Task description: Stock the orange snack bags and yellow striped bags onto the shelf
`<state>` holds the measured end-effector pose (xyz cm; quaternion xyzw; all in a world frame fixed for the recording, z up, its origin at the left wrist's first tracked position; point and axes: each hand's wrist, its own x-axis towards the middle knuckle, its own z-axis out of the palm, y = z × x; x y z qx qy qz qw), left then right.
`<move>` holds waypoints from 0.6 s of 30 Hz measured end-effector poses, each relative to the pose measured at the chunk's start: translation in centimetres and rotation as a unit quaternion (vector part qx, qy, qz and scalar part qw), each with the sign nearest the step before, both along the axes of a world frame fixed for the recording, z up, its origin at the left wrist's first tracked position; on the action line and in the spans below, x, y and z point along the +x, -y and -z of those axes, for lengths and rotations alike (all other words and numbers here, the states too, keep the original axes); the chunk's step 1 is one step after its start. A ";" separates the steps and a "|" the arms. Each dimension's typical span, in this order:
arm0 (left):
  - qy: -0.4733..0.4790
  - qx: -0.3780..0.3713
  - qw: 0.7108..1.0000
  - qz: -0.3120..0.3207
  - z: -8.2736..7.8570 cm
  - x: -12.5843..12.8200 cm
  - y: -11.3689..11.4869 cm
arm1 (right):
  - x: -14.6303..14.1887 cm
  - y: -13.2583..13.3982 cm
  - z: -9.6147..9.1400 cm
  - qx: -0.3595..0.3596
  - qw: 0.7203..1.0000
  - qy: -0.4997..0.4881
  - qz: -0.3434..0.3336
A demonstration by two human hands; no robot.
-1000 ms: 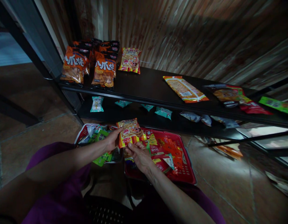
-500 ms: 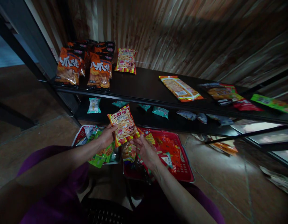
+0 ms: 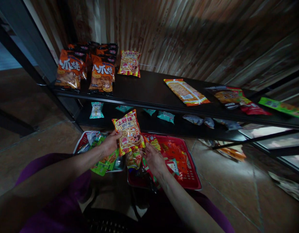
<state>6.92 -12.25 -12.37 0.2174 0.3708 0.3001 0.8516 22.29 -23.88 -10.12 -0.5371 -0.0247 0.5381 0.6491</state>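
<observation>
A yellow-and-red bag of prawn crackers [image 3: 130, 133] is held up in front of the lower shelf, its printed face toward me. My left hand [image 3: 110, 144] pinches its left edge, thumb on the front. At the bag's lower right corner, my right hand [image 3: 154, 159] has its fingers closed around the edge, partly hidden by the bag. A similar snack bag [image 3: 129, 63] stands on the upper shelf beside orange-and-black snack bags [image 3: 102, 74] in rows.
Below my hands are a red basket [image 3: 197, 181] and a white-and-red basket [image 3: 78, 142], both holding snack packs. The black shelf [image 3: 144, 89] also carries a flat-lying orange-edged bag [image 3: 186, 93]. Small teal packets [image 3: 166, 116] lie on the lower shelf.
The bag has turned slightly more upright and its face shows more fully. My right hand's fingers have closed in on its lower right corner. My left hand keeps its hold.
</observation>
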 end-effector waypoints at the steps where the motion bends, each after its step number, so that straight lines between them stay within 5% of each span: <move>1: 0.003 -0.006 1.000 0.001 -0.1 0.0 0.0 | 0.0 0.0 0.0 -0.001 1.000 -0.004 -0.002; 13: -0.121 0.045 0.991 0.029 0.8 -1.7 -0.9 | -0.8 -0.8 0.3 0.013 0.996 0.088 -0.031; 18: -0.180 0.076 0.981 -0.014 1.1 -1.5 -0.9 | -0.3 -0.5 0.6 0.075 0.938 0.308 -0.142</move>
